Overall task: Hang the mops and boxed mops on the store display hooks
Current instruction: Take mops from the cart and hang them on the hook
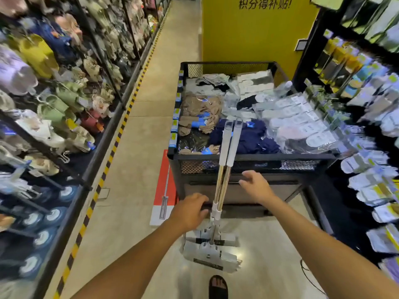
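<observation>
**Two mops propped at a sock bin, hands on either side**

Two mops (219, 186) are seen side by side between the hands, leaned against the near rim of a black mesh bin (259, 157). Each is built alike – a long grey grip (232, 145) at the top, a slim gold-toned shaft (225, 182) below it, and a white collar (214, 209) low down. The flat grey mop heads (210, 253) are set on the tiled floor (133, 190), below and just right of the left hand, one lying partly over the other. The grips are laid across packs of socks (244, 137) heaped in the bin, well beyond both hands.

A boxed mop (165, 184) – a long red and white carton – is laid flat on the floor just beyond the left hand, beside the bin.

The left hand (190, 212) is held back-up with the arm stretched forward, its fingers bent toward the white collars. The fingertips are right at the collars, but it cannot be told whether anything is gripped. The right hand (255, 186) is raised higher, near the bin wall, with its fingers loosely spread and pointed toward the shafts; a gap is left between them and nothing is held.

A foot in a black sandal (218, 287) is planted below the hands, near the mop heads.
</observation>
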A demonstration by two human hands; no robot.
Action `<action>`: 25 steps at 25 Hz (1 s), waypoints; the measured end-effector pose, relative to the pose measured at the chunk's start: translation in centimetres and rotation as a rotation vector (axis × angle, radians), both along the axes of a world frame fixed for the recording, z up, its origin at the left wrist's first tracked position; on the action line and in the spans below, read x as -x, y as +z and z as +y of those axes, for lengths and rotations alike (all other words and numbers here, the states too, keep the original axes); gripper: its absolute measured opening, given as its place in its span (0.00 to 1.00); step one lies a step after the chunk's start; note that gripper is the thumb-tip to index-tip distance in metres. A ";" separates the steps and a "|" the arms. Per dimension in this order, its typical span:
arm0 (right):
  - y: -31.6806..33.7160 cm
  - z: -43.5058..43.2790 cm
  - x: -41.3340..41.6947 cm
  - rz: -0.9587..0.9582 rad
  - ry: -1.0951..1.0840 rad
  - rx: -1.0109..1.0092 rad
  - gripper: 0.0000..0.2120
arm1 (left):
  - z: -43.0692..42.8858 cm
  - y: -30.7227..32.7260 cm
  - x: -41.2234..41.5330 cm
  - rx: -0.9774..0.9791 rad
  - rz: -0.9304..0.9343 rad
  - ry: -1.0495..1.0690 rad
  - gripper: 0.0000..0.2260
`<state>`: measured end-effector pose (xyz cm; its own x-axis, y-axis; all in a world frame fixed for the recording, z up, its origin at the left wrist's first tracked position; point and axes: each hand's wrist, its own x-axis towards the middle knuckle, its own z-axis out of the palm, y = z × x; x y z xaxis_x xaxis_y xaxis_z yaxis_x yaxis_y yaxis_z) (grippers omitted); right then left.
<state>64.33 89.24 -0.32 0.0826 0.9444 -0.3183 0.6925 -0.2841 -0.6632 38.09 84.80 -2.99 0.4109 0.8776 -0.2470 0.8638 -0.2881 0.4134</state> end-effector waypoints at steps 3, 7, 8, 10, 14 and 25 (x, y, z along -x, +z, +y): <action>1.1 7.2 -0.5 0.037 -0.024 -0.026 0.27 | 1.5 0.1 -0.5 0.033 0.000 0.064 0.20; 1.5 14.4 -0.4 0.125 -0.061 -0.029 0.30 | 3.1 -0.2 -0.6 0.079 0.000 0.147 0.20; 1.5 15.3 -0.1 0.166 -0.064 -0.011 0.27 | 3.4 -0.3 -0.6 0.083 0.001 0.169 0.20; 1.3 16.2 0.2 0.194 -0.081 0.008 0.19 | 4.0 -0.4 -0.8 0.095 -0.005 0.197 0.20; 1.0 16.2 -0.2 0.292 -0.108 -0.006 0.21 | 5.4 -0.8 -1.7 0.097 -0.009 0.182 0.20; 1.2 10.6 -1.0 0.492 0.001 -0.044 0.23 | 9.3 1.4 -6.5 0.080 -0.397 0.281 0.18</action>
